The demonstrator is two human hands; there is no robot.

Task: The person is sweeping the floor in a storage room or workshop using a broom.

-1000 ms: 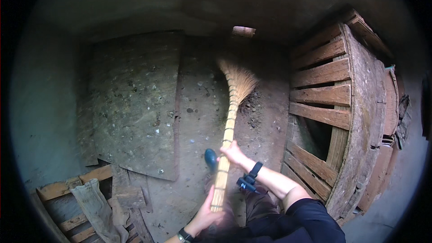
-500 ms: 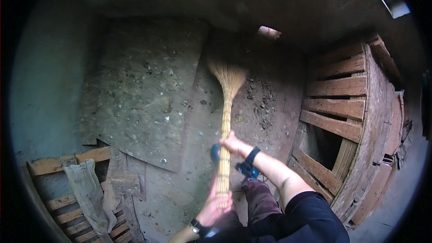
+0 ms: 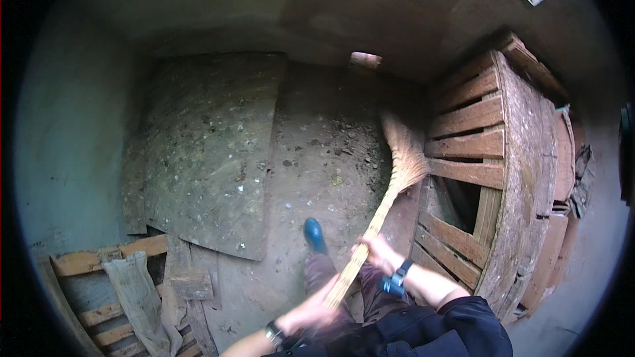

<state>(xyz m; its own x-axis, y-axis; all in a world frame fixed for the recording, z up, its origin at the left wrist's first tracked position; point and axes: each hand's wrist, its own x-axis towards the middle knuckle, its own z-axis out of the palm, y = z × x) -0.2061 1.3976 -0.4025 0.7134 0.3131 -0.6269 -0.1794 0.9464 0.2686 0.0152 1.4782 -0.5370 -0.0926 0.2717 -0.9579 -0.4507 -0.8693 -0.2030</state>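
A long straw broom (image 3: 372, 228) slants up and to the right from my body, its fanned bristles (image 3: 405, 158) down on the floor beside the slatted wooden crate. My left hand (image 3: 317, 309) is wrapped round the top end of the handle, low in the view. Further along the handle, my right hand (image 3: 379, 253) grips it too. Dark crumbly dirt (image 3: 354, 149) lies scattered on the floor just left of the bristles.
The slatted wooden crate (image 3: 467, 137) stands on the right. A large dirty board (image 3: 205, 158) lies on the floor at left. Lower left, a wooden slatted frame (image 3: 106, 315) has a grey cloth (image 3: 137, 297) draped over it. My blue boot (image 3: 315, 233) is mid-floor.
The broom head has swept right, from mid-floor to beside the crate, so the handle now tilts right. Both hands still hold it, and the right hand has moved right and lower.
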